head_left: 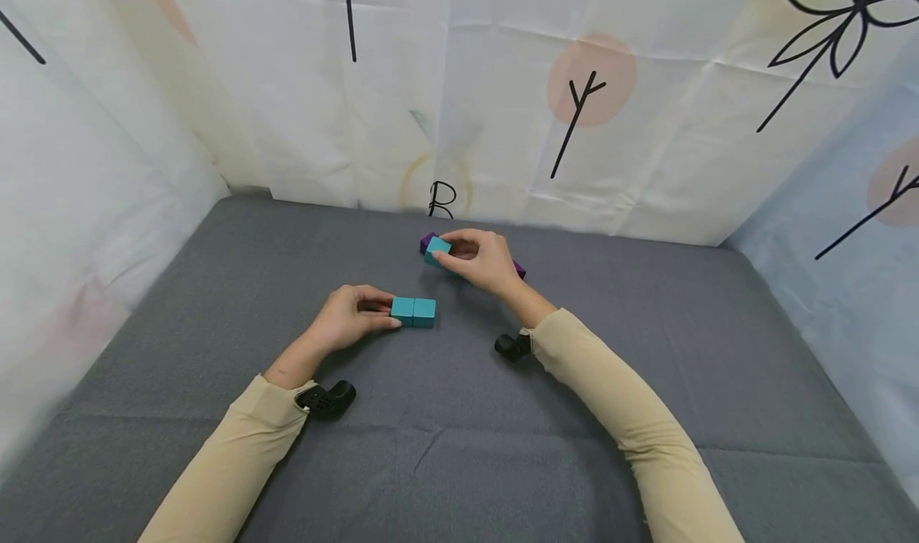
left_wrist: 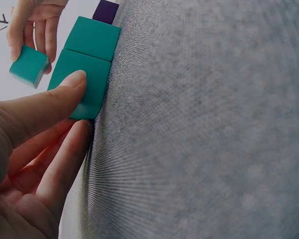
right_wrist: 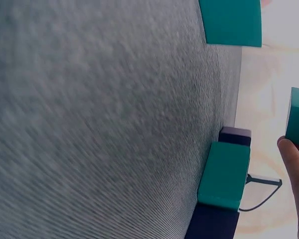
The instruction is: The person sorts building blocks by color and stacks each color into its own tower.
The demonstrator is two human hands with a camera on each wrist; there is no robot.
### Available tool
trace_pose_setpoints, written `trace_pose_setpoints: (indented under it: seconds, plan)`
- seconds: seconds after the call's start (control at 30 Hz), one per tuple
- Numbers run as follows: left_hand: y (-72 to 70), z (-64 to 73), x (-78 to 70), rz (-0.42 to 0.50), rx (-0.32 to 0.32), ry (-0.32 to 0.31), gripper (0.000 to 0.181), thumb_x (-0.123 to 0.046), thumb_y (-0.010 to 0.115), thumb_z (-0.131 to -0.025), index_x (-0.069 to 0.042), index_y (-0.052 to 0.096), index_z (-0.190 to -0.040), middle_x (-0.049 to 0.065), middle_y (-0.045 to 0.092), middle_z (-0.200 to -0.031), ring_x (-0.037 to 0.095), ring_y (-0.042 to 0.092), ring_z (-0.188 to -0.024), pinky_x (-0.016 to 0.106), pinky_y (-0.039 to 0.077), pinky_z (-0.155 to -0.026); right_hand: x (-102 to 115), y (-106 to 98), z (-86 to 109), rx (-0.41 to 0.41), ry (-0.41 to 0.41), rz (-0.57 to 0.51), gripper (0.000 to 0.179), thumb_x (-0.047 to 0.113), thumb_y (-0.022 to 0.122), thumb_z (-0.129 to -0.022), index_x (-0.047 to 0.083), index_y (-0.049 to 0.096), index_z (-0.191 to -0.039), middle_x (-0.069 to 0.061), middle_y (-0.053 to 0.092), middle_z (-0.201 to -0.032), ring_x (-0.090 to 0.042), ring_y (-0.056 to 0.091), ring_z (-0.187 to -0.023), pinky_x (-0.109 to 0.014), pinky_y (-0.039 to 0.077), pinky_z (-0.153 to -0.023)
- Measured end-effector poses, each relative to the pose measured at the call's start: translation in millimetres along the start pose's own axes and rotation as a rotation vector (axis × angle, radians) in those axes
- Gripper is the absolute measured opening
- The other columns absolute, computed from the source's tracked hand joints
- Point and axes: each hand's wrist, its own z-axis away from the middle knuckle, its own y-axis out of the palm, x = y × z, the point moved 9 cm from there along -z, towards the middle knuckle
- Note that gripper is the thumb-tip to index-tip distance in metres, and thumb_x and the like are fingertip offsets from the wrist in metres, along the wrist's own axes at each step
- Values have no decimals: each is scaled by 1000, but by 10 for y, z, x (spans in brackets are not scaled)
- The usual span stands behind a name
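Observation:
Two teal cubes stand side by side on the grey cloth. My left hand (head_left: 348, 317) grips the left cube (head_left: 402, 310) between thumb and fingers; the right cube (head_left: 424, 312) sits flush against it. Farther back, my right hand (head_left: 484, 260) pinches another teal cube (head_left: 438, 249), tilted and held up off the cloth, as the left wrist view shows. Behind and below that hand lies a row of blocks, mostly covered by it in the head view. The right wrist view shows a teal block (right_wrist: 224, 174) between a purple block (right_wrist: 234, 135) and a second purple block (right_wrist: 213, 224).
Grey cloth (head_left: 459, 463) covers the table. Pale printed fabric (head_left: 495, 128) hangs as a wall along the back edge and both sides. A dark wrist device (head_left: 326, 400) sits on the left cuff, another device (head_left: 513, 347) on the right.

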Motion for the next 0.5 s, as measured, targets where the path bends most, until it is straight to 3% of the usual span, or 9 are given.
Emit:
trace_pose_setpoints:
  seconds: [0.33, 0.5]
  plan:
    - [2, 1, 5, -2, 1, 4, 37, -12, 75, -83, 2, 67, -116, 18, 69, -107, 28, 67, -96, 41, 55, -83, 52, 103, 124, 59, -13, -116, 31, 18, 72, -87, 4, 70, -114, -13, 70, -101, -26, 70, -92, -28, 58, -79]
    - [-1, -11, 20, -6, 2, 1, 37, -13, 75, -83, 2, 67, -116, 18, 69, -107, 28, 67, -96, 41, 55, -83, 125, 142, 166, 78, -46, -131, 30, 16, 73, -85, 4, 71, -113, -12, 71, -101, -22, 71, -90, -27, 58, -79]
